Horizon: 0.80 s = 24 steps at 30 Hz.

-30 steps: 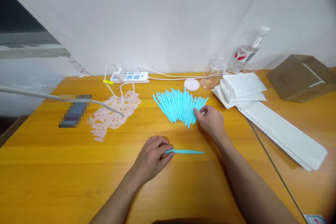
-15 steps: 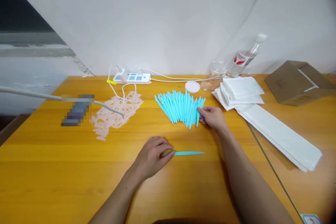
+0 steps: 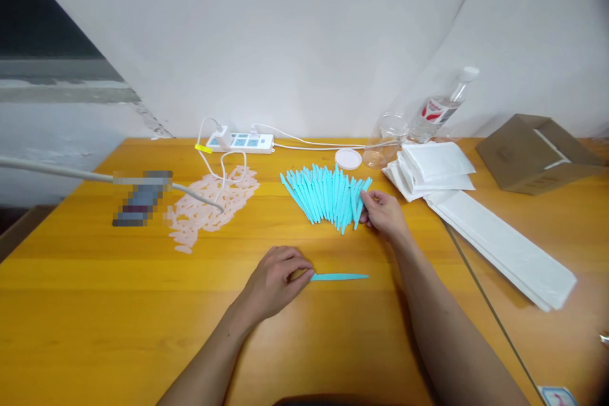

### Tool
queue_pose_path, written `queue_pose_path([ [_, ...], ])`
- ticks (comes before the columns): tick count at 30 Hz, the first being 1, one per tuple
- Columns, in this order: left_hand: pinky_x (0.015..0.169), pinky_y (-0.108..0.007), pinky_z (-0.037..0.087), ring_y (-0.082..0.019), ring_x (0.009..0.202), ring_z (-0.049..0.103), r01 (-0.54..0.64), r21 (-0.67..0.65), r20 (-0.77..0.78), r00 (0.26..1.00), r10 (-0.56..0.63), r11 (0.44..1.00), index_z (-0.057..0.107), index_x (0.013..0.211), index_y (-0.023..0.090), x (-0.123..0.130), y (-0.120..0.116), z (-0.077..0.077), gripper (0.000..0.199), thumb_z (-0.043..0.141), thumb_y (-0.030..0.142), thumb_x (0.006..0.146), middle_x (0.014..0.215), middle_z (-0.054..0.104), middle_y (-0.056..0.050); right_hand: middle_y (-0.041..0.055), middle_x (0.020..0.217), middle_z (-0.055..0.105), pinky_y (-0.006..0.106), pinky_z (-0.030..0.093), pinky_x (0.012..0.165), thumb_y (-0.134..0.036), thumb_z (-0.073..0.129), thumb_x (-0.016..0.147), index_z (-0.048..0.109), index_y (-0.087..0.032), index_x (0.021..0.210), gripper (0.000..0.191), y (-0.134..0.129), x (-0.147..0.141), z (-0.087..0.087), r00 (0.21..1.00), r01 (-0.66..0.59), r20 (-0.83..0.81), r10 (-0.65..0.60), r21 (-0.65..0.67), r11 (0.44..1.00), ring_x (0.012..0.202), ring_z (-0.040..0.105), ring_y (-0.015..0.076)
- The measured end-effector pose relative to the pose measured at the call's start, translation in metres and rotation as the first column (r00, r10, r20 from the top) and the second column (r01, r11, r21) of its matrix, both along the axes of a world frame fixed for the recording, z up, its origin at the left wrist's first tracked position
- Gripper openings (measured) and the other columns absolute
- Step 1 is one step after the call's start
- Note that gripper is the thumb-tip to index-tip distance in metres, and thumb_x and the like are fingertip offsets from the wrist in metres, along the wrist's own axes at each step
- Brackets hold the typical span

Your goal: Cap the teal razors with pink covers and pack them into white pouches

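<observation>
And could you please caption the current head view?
Left hand holds one blue stick; right hand touches the fanned blue pile.

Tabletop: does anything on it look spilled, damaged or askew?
Nothing looks spilled or damaged. The one untidy spot is the thin white cable by the power strip: it loops over the scattered pale pink pieces and might snag them. The teal pieces form a slightly uneven fan.

The near end of the single turquoise strip (image 3: 340, 277) is covered by the left hand (image 3: 280, 279). The dark object (image 3: 143, 200) is blurred by pixelation. A blue-edged card (image 3: 557, 396) is cut off by the bottom edge.
</observation>
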<state>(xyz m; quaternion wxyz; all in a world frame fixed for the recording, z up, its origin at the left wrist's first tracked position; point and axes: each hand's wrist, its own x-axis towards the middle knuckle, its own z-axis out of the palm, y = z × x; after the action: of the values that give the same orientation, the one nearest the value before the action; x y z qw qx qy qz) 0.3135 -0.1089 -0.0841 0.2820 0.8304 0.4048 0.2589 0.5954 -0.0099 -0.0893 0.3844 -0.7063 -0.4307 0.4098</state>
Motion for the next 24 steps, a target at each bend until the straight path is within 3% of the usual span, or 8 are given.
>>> queue_pose_path([
  [3, 0.080, -0.032, 0.048, -0.018, 0.085, 0.066, -0.002, -0.019, 0.015, 1.000, 0.002, 1.000, 0.075, 0.095, 0.023, 0.001, 0.000, 0.002, 0.013, 0.063, 0.027, 0.096, 0.088, 0.073, -0.004, 0.0006, 0.054, 0.064, 0.021, 0.046, 0.041, -0.059, 0.064, 0.085, 0.059, -0.019, 0.079, 0.041, -0.004, 0.000, 0.006, 0.999, 0.033, 0.020, -0.034, 0.049, 0.998, 0.042, 0.057, 0.0133],
  [6, 0.079, -0.031, 0.049, -0.017, 0.084, 0.066, -0.012, -0.087, 0.073, 0.997, 0.018, 0.996, 0.075, 0.095, 0.023, -0.002, 0.002, 0.004, 0.014, 0.062, 0.028, 0.096, 0.088, 0.073, -0.003, 0.0012, 0.066, 0.068, 0.026, 0.054, 0.054, -0.064, 0.064, 0.083, 0.063, -0.019, 0.102, 0.050, -0.013, -0.002, 0.014, 0.998, 0.048, -0.052, -0.039, 0.164, 0.985, 0.054, 0.064, 0.0161],
  [9, 0.080, -0.030, 0.052, -0.017, 0.087, 0.068, -0.089, -0.145, 0.135, 0.985, 0.109, 0.985, 0.075, 0.097, 0.023, -0.018, 0.008, 0.006, 0.016, 0.061, 0.030, 0.097, 0.095, 0.074, -0.005, -0.0021, 0.064, 0.062, 0.028, 0.051, 0.056, -0.065, 0.061, 0.086, 0.064, -0.019, 0.120, 0.057, -0.029, -0.009, 0.020, 0.999, -0.049, -0.002, 0.051, 0.241, 0.969, 0.053, 0.060, 0.0154],
  [11, 0.080, -0.030, 0.053, -0.018, 0.088, 0.068, -0.220, -0.136, 0.135, 0.962, 0.238, 0.966, 0.075, 0.099, 0.023, -0.038, 0.015, 0.006, 0.017, 0.061, 0.033, 0.097, 0.097, 0.074, -0.005, -0.0021, 0.064, 0.058, 0.027, 0.048, 0.059, -0.061, 0.055, 0.092, 0.069, -0.019, 0.107, 0.046, -0.043, -0.016, 0.023, 0.973, -0.191, 0.177, 0.147, 0.263, 0.946, 0.057, 0.057, 0.0150],
  [14, 0.078, -0.031, 0.053, -0.019, 0.086, 0.069, -0.458, 0.000, 0.012, 0.889, 0.458, 0.889, 0.075, 0.100, 0.023, -0.075, 0.029, 0.005, 0.021, 0.062, 0.038, 0.095, 0.097, 0.074, -0.005, 0.0005, 0.070, 0.056, 0.028, 0.043, 0.065, -0.051, 0.043, 0.101, 0.064, -0.019, 0.081, 0.043, -0.062, -0.027, 0.028, 0.823, -0.488, 0.432, 0.369, 0.205, 0.849, 0.067, 0.055, 0.0160],
  [17, 0.079, -0.033, 0.052, -0.022, 0.089, 0.068, -0.577, 0.261, -0.185, 0.757, 0.627, 0.774, 0.076, 0.108, 0.024, -0.104, 0.045, 0.003, 0.026, 0.060, 0.040, 0.094, 0.103, 0.073, -0.006, 0.0030, 0.077, 0.058, 0.029, 0.042, 0.069, -0.040, 0.034, 0.106, 0.056, -0.020, 0.079, 0.041, -0.073, -0.036, 0.031, 0.666, -0.672, 0.513, 0.541, 0.099, 0.734, 0.071, 0.055, 0.0166],
  [20, 0.082, -0.034, 0.051, -0.025, 0.094, 0.066, -0.526, 0.436, -0.318, 0.669, 0.672, 0.730, 0.075, 0.115, 0.025, -0.111, 0.063, 0.002, 0.032, 0.055, 0.039, 0.096, 0.108, 0.071, -0.007, 0.0055, 0.085, 0.061, 0.030, 0.044, 0.073, -0.031, 0.038, 0.105, 0.061, -0.019, 0.084, 0.034, -0.076, -0.041, 0.028, 0.595, -0.743, 0.509, 0.622, 0.053, 0.667, 0.077, 0.057, 0.0177],
  [24, 0.084, -0.037, 0.049, -0.026, 0.094, 0.064, -0.424, 0.460, -0.437, 0.657, 0.615, 0.780, 0.079, 0.104, 0.026, -0.098, 0.077, 0.000, 0.030, 0.051, 0.037, 0.097, 0.104, 0.070, -0.008, 0.0066, 0.093, 0.065, 0.030, 0.046, 0.079, -0.027, 0.044, 0.103, 0.069, -0.019, 0.100, 0.026, -0.074, -0.039, 0.020, 0.598, -0.766, 0.443, 0.669, 0.068, 0.639, 0.087, 0.061, 0.0189],
])
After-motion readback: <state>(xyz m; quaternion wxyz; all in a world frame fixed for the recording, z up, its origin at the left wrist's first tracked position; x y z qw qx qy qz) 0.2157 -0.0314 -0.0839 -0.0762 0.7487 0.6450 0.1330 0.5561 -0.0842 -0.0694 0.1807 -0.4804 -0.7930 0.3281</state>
